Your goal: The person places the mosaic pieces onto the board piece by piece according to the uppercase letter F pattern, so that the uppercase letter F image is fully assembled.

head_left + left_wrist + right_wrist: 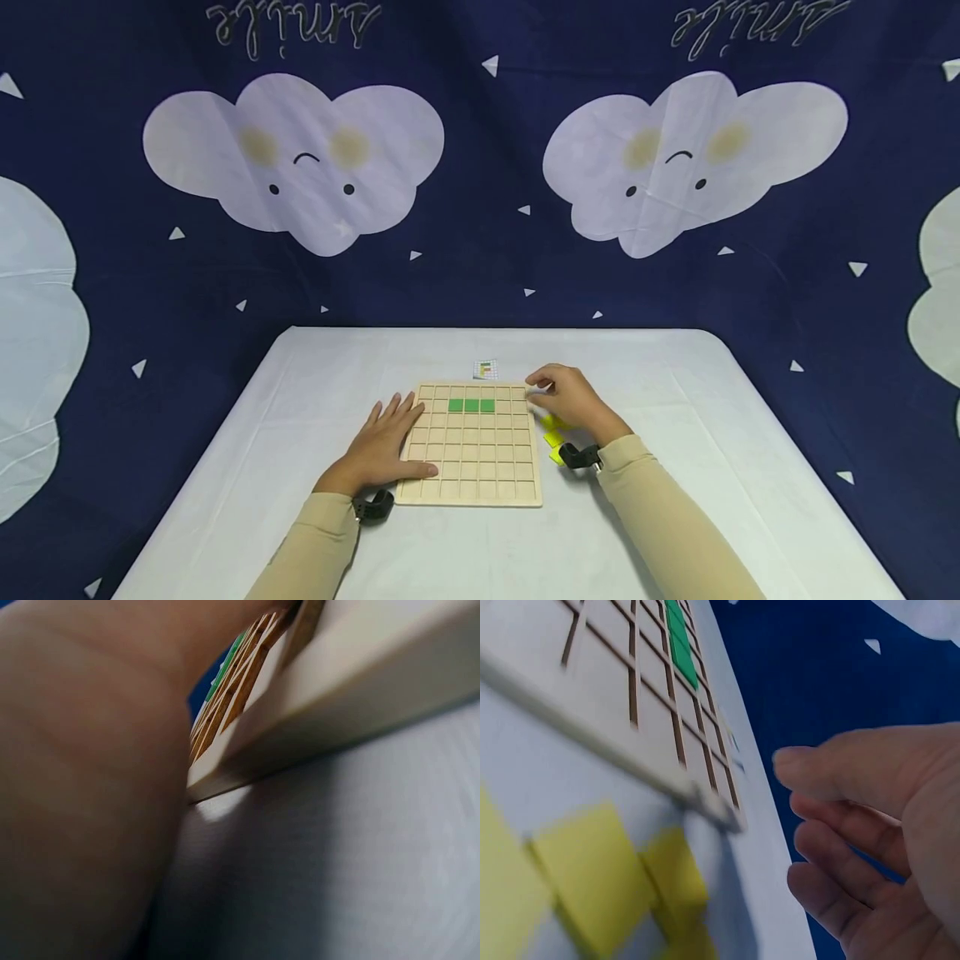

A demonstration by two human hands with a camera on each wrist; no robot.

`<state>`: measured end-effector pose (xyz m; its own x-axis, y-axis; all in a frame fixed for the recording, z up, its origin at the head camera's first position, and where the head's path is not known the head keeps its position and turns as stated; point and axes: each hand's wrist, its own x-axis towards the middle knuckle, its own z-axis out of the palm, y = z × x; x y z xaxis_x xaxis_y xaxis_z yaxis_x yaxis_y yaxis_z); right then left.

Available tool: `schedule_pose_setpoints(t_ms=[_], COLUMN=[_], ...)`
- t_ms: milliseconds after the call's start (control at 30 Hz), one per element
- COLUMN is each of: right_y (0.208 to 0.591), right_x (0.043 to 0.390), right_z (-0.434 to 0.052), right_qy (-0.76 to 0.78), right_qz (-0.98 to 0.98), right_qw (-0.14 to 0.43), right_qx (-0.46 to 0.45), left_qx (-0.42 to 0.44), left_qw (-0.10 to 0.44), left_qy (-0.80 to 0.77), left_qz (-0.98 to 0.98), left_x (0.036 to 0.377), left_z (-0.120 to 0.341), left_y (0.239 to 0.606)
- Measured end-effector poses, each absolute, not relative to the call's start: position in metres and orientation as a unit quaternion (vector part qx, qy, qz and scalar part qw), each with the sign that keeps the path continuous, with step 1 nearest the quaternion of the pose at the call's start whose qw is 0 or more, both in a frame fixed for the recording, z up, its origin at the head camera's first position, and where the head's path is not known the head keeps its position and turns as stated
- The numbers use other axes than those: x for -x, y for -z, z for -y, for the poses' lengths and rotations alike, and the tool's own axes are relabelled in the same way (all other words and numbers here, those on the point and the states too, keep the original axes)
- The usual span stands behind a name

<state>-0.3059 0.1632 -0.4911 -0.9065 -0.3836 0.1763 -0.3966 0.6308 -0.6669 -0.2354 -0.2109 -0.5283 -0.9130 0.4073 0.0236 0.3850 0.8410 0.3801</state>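
A wooden grid board lies flat with its squares bordered by thin ridges. Three green square tiles sit side by side in one row near its far edge. My left hand rests on the board's left side, fingers spread and thumb over the squares. Over the far right corner hovers my right hand, its fingers loosely bent. The right wrist view shows nothing between that thumb and fingers. Several yellow tiles lie on the table right of the board, partly covered by the right hand in the head view.
A small printed card with a coloured pattern lies just beyond the board's far edge. White cloth covers the table. Behind it hangs a dark blue backdrop with clouds and triangles.
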Motion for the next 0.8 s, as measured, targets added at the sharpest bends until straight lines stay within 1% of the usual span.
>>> schedule_pose_setpoints(t_ms=[167,533,800], right_y=[0.493,0.502,0.506], right_x=[0.303,0.287,0.281], right_z=[-0.183,-0.201,-0.201], right_qy=[-0.358,-0.376,-0.355], right_qz=[0.907,0.881,0.883], right_qw=[-0.006,-0.082,-0.07], right_qx=[-0.223,-0.276,-0.298], left_qx=[-0.21,-0.213,-0.213], left_qw=[0.025,0.017,0.022], left_qy=[-0.202,-0.204,-0.2], left_qz=[-0.956,-0.955,-0.956], left_x=[0.234,0.233,0.231], left_z=[0.21,0.21,0.211], left_y=[0.528,0.527,0.525])
